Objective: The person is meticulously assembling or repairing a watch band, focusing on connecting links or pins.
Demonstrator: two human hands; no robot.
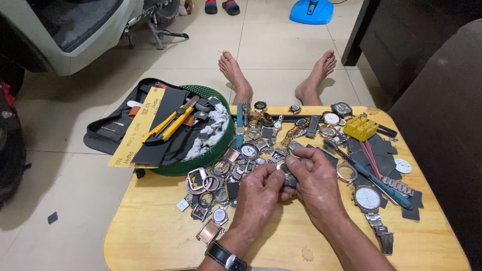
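Both hands meet over the middle of the wooden worktop (150, 236), just in front of the heap of watch parts (241, 160). The left hand (258, 195) and the right hand (314, 180) have their fingers pinched together on a small metal watch piece (287, 174), held just above the worktop. By the look of it the work is midway: most of the heap lies unsorted, while a silver wristwatch (370, 200) rests whole to the right of the heap. A green basket (221, 145) with yellow pliers (168, 124) sits left of the heap.
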